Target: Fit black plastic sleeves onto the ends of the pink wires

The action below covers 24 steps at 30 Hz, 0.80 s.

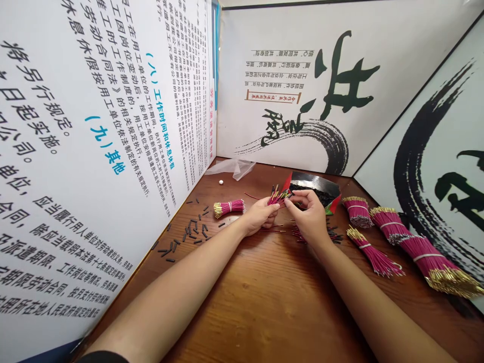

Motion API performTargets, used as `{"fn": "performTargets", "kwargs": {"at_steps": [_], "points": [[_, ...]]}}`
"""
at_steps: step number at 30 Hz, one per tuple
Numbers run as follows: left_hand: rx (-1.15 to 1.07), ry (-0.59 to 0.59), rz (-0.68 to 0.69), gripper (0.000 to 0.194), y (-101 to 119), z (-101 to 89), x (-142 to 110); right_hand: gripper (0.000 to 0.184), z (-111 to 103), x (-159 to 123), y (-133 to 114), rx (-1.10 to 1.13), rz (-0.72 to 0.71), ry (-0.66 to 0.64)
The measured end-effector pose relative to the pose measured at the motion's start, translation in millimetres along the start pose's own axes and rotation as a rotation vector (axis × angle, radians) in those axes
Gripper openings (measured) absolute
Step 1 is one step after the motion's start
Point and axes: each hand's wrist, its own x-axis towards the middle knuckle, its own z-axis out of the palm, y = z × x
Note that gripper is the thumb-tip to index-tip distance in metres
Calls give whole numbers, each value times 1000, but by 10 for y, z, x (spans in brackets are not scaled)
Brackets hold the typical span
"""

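Observation:
My left hand [260, 214] is closed round a small bunch of pink wires [275, 195] with gold tips, held above the wooden table [272, 297]. My right hand [308, 214] pinches at the tips of that bunch, its thumb and forefinger pressed together on something too small to name. Under both hands lie a few loose pink wires [302, 233]. Just behind them stands a red-edged tray of small black sleeves [315, 189].
A tied pink wire bundle [229, 207] lies left of my hands, with several black sleeves [189, 233] scattered further left. More tied bundles [412, 247] lie at the right. Printed boards wall the table on three sides. A clear plastic bag [236, 167] sits at the back.

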Motion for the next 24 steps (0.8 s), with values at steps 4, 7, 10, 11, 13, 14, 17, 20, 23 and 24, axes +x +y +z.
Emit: {"fn": "performTargets", "kwargs": {"at_steps": [4,7,10,11,13,14,17,20,23,24], "points": [[-1,5,1,22,-2,-2,3,31,7,-7,14,0,-14,5],[-2,-2,2,24,-13,-9,10,30,8,-12,14,7,0,-5],[2,-15,11,24,-20,-12,16,28,16,-24,11,17,8,-12],[2,-16,13,25,-20,-12,16,27,20,-28,10,20,10,-11],[2,-13,12,25,-18,-9,15,28,27,-29,7,17,12,-16],[1,-9,9,25,-17,-7,14,28,26,-24,5,10,11,-24],[-6,8,5,26,-18,-8,15,28,-24,23,8,-13,5,-12],[-12,13,11,27,-30,-20,25,22,-148,93,52,-150,-6,96],[-16,11,22,26,-42,-30,32,27,-272,124,155,-610,-35,71],[-19,11,26,26,-44,-30,32,29,-297,120,197,-728,-35,16]]}}
